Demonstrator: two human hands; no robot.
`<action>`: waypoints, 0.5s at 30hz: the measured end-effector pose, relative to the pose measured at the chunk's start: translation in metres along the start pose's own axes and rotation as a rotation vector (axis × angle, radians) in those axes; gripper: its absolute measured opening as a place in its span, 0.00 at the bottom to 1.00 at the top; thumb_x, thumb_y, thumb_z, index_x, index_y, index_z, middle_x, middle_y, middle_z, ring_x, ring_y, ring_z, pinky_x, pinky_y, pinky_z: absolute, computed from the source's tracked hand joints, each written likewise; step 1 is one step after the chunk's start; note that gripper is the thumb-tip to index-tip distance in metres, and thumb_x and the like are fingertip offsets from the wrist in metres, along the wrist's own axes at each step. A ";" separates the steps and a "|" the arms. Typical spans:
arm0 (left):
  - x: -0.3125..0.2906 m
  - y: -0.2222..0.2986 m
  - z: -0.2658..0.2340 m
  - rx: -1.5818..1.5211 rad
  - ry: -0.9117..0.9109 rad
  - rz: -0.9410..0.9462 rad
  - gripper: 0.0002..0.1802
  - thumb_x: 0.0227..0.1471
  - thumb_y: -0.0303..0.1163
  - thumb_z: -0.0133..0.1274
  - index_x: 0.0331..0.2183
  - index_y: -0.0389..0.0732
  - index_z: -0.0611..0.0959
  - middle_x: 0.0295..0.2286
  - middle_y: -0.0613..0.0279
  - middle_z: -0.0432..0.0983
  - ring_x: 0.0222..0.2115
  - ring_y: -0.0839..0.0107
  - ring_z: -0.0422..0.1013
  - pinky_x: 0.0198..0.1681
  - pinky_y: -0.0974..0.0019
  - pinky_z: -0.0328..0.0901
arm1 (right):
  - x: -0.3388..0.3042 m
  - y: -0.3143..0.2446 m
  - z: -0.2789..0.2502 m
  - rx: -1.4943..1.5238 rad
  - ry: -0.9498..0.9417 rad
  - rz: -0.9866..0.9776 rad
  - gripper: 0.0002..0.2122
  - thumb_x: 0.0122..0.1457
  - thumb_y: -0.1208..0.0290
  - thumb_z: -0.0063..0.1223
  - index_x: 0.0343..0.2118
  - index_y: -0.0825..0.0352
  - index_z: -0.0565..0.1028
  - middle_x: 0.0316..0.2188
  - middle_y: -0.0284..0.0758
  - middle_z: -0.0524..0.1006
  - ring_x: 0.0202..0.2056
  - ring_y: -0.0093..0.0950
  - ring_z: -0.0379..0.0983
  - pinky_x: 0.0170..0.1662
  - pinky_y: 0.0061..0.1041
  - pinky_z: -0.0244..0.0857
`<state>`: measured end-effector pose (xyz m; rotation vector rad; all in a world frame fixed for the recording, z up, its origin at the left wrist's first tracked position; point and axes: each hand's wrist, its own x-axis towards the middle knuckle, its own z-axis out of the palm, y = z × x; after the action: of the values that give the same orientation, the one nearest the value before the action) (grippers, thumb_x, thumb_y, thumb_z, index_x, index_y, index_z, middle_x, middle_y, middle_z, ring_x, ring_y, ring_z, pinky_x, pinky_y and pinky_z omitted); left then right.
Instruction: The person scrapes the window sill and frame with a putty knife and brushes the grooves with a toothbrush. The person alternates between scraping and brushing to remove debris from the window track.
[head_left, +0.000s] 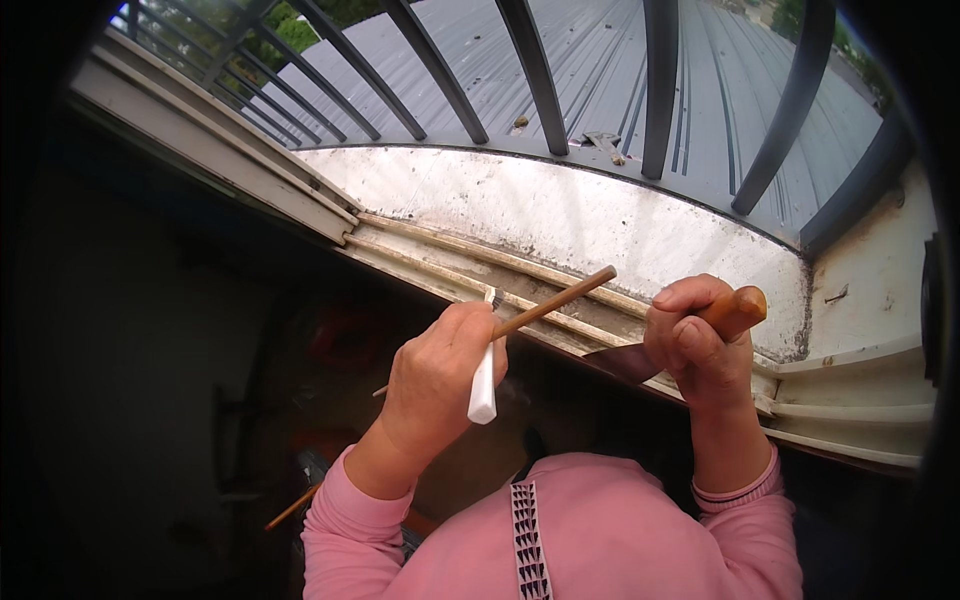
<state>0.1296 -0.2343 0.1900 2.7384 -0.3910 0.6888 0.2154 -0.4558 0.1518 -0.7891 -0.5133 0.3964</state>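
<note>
My left hand (435,365) is closed around two things above the inner edge of a dirty window track (520,285). One is a brown wooden stick (560,300), pointing up and right over the track. The other is a small white-handled brush (483,390), with a little dark bristle showing above my fingers. My right hand (705,335) grips the orange-brown handle (735,312) of a tool with a dark flat blade (628,362). That blade points left, low over the track's near edge; its tip shape is unclear.
Beyond the track lies a speckled white sill (560,200), bounded by dark metal bars (532,80). A grey ribbed metal roof (600,60) spreads outside. A pale sliding window frame (220,140) stands at left. Below, in shadow, is another thin orange-brown stick (291,507).
</note>
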 end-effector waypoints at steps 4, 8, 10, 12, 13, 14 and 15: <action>-0.034 -0.021 -0.019 -0.036 0.263 0.015 0.15 0.39 0.17 0.54 0.34 0.34 0.72 0.32 0.46 0.73 0.28 0.54 0.73 0.29 0.64 0.71 | 0.023 0.014 0.035 -0.044 0.008 -0.035 0.08 0.51 0.82 0.50 0.35 0.70 0.75 0.22 0.25 0.71 0.22 0.11 0.62 0.25 0.10 0.56; -0.082 -0.045 -0.019 -0.015 0.297 -0.122 0.12 0.44 0.17 0.50 0.35 0.34 0.72 0.33 0.47 0.73 0.30 0.55 0.73 0.31 0.63 0.70 | 0.039 0.036 0.075 -0.414 0.006 -0.201 0.08 0.50 0.83 0.49 0.31 0.68 0.77 0.25 0.26 0.74 0.27 0.13 0.66 0.32 0.12 0.61; -0.117 -0.056 -0.012 -0.038 0.257 -0.265 0.11 0.47 0.18 0.48 0.36 0.35 0.72 0.33 0.50 0.73 0.31 0.57 0.72 0.32 0.64 0.68 | 0.045 0.054 0.082 -0.545 -0.059 -0.211 0.07 0.49 0.83 0.49 0.31 0.68 0.77 0.24 0.29 0.75 0.25 0.14 0.68 0.30 0.13 0.62; -0.151 -0.066 -0.001 -0.048 0.250 -0.356 0.09 0.46 0.18 0.49 0.34 0.35 0.73 0.31 0.52 0.73 0.29 0.58 0.72 0.30 0.64 0.67 | 0.049 0.069 0.085 -0.601 -0.095 -0.170 0.07 0.49 0.82 0.50 0.31 0.68 0.76 0.23 0.30 0.75 0.25 0.15 0.68 0.30 0.13 0.62; -0.168 -0.069 0.003 -0.064 0.235 -0.419 0.09 0.46 0.19 0.49 0.34 0.35 0.74 0.30 0.52 0.73 0.28 0.59 0.72 0.29 0.64 0.67 | 0.051 0.076 0.086 -0.623 -0.108 -0.151 0.07 0.48 0.82 0.50 0.31 0.68 0.76 0.23 0.31 0.75 0.25 0.15 0.68 0.30 0.14 0.62; -0.184 -0.071 0.006 -0.073 0.225 -0.489 0.08 0.46 0.19 0.49 0.33 0.35 0.74 0.30 0.52 0.73 0.28 0.59 0.72 0.28 0.64 0.67 | 0.053 0.081 0.087 -0.646 -0.120 -0.132 0.07 0.48 0.82 0.50 0.31 0.68 0.76 0.22 0.31 0.75 0.25 0.15 0.69 0.30 0.14 0.63; -0.202 -0.070 0.006 -0.075 0.215 -0.567 0.07 0.47 0.19 0.49 0.33 0.35 0.74 0.29 0.52 0.73 0.27 0.59 0.72 0.28 0.64 0.67 | 0.056 0.087 0.090 -0.695 -0.161 -0.179 0.07 0.48 0.81 0.50 0.31 0.68 0.76 0.22 0.30 0.75 0.24 0.15 0.68 0.29 0.14 0.62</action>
<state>-0.0166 -0.1332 0.0700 2.4824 0.3865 0.7693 0.1965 -0.3200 0.1558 -1.3732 -0.8869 0.1053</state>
